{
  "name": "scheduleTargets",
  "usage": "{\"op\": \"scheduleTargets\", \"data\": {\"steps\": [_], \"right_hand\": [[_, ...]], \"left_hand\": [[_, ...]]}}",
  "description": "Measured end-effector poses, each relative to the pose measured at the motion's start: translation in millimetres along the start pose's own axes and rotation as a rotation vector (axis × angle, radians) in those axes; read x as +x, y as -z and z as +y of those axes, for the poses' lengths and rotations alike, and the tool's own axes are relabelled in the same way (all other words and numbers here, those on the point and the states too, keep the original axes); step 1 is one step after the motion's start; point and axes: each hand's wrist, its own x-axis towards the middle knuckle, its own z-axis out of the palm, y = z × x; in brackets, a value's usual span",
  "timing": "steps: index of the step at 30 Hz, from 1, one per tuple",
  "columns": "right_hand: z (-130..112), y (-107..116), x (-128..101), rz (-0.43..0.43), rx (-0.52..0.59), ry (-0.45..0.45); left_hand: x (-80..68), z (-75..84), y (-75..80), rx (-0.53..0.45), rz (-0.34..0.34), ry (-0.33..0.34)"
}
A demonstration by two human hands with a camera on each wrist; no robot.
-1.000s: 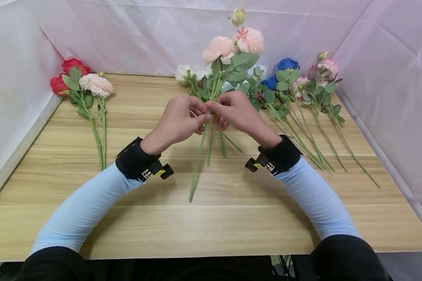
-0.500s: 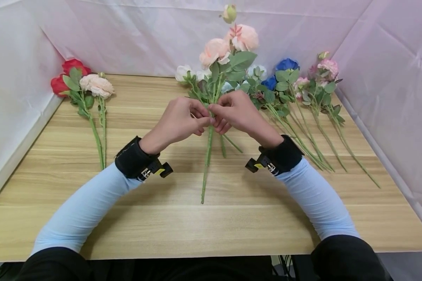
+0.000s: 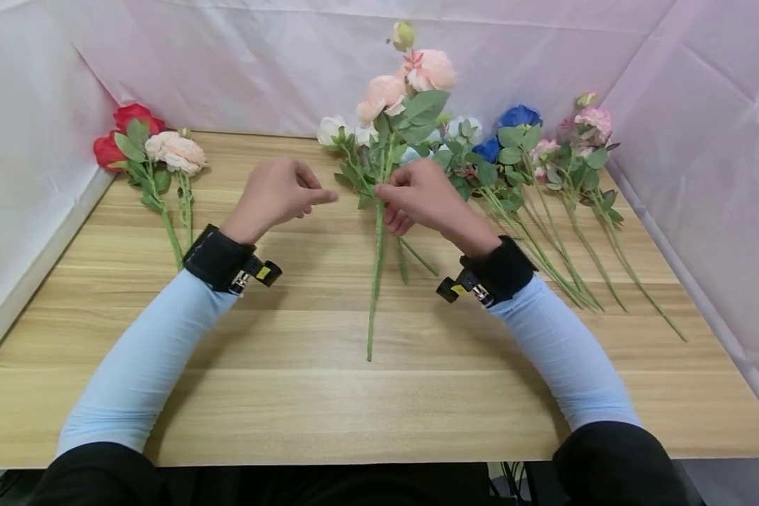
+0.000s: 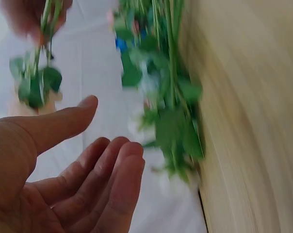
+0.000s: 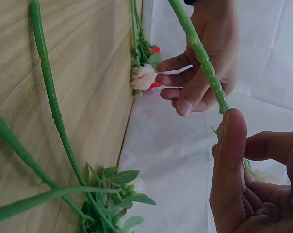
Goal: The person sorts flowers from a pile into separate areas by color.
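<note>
A pale wooden bench (image 3: 417,393) with a straight-grained top stands in a corner hung with white and pink sheeting (image 3: 228,63). Above its middle the right hand (image 3: 417,200) has its grip pinched on the stem of one peach flower spray (image 3: 379,232), held upright with the stem end near the bench top, while the left hand (image 3: 272,197) hovers just beside it with a loose, empty grip. At the far left corner lie two stems with red and cream blooms (image 3: 148,151), and along the far right edge lies a spread of several white, blue and pink stems (image 3: 531,176), too overlapped to count.
</note>
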Motion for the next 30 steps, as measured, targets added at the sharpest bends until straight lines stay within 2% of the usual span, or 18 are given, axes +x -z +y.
{"op": "scheduleTargets", "data": {"steps": [3, 5, 9, 12, 17, 23, 26, 30], "right_hand": [[-7, -10, 17, -0.042, -0.043, 0.008], [-13, -17, 32, -0.079, -0.080, 0.020], [-27, -36, 66, -0.162, -0.148, 0.002], [-34, -51, 90, -0.206, -0.206, 0.001], [-42, -76, 121, -0.186, -0.237, 0.002], [-46, -99, 144, -0.185, -0.295, -0.149], [-42, -108, 150, -0.190, -0.372, -0.189], [-32, -116, 160, -0.138, -0.498, -0.183]], "left_hand": [[2.7, -15.7, 16.0, -0.007, 0.027, 0.087], [3.5, -24.0, 26.0, -0.055, 0.037, 0.122], [4.3, -36.6, 41.9, -0.151, 0.074, 0.131], [4.2, -43.8, 50.5, -0.174, 0.115, 0.129], [6.6, -48.9, 59.0, -0.178, 0.144, 0.121], [5.6, -48.3, 64.9, -0.166, 0.167, 0.132], [3.5, -47.6, 65.8, -0.160, 0.171, 0.128], [1.4, -46.8, 65.1, -0.164, 0.180, 0.110]]}}
